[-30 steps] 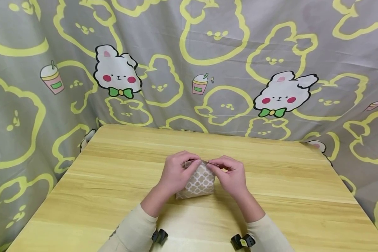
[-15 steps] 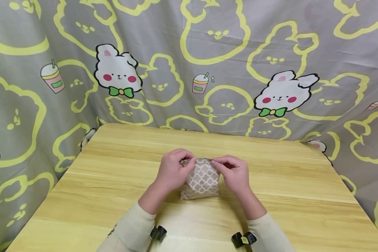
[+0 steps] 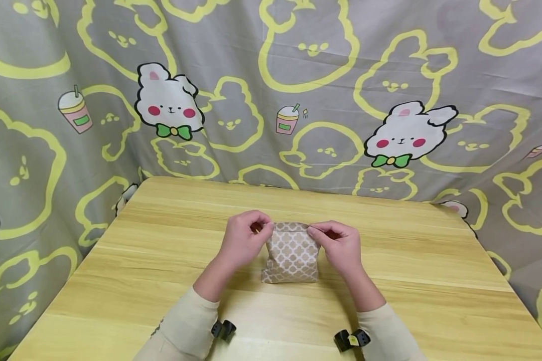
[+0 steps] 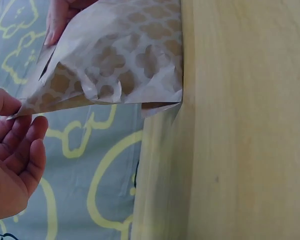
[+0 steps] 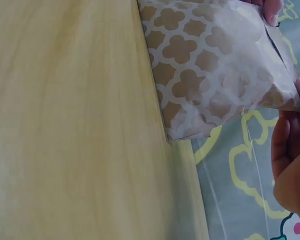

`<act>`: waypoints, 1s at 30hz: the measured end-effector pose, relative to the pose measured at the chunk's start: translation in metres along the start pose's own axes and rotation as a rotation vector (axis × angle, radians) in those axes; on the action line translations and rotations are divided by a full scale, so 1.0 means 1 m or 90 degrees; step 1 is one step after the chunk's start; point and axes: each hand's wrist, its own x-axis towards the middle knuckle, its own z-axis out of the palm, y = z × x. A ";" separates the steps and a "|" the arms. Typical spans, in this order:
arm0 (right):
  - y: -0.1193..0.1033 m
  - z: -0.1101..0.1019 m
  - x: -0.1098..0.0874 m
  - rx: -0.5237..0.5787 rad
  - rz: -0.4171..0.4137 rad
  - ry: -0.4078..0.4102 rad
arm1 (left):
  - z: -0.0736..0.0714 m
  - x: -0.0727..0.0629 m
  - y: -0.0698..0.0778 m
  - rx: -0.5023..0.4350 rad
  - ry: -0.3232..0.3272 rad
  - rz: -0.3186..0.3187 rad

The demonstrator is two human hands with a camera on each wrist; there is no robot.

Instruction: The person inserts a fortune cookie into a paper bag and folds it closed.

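Observation:
A small brown paper bag (image 3: 293, 255) with a white lattice print stands upright on the wooden table in the head view. My left hand (image 3: 244, 235) pinches the bag's upper left corner between thumb and index finger. At the upper right corner, my right hand (image 3: 341, 245) pinches the paper in the same way. The left wrist view shows the left hand (image 4: 12, 155) at the corner of the bag (image 4: 125, 60), its other fingers loosely curled. In the right wrist view the right hand (image 5: 295, 150) is partly cut off, and a dark slit runs along the top edge of the bag (image 5: 190, 65).
The wooden table (image 3: 185, 225) extends around the bag on all sides. Behind it hangs a grey curtain (image 3: 235, 50) with yellow outlines and cartoon rabbits. Black wrist devices (image 3: 223, 329) are strapped at both sleeves.
Both hands have moved apart, the left going left and the right going right, each still pinching the top edge. The bag's top is spread wider and its front now shows more fully.

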 end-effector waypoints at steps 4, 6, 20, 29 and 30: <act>0.003 -0.003 0.001 -0.015 0.044 -0.018 | 0.004 -0.002 -0.005 -0.014 -0.010 -0.051; 0.007 -0.005 0.001 -0.017 0.077 -0.034 | 0.006 -0.003 -0.009 -0.019 -0.011 -0.077; 0.047 -0.020 0.001 -0.078 0.331 -0.269 | 0.017 -0.005 -0.045 -0.123 0.005 -0.375; 0.050 -0.023 0.000 -0.120 0.340 -0.332 | 0.022 -0.002 -0.054 -0.234 0.026 -0.458; 0.050 -0.023 0.000 -0.124 0.343 -0.325 | 0.023 -0.002 -0.054 -0.244 0.023 -0.459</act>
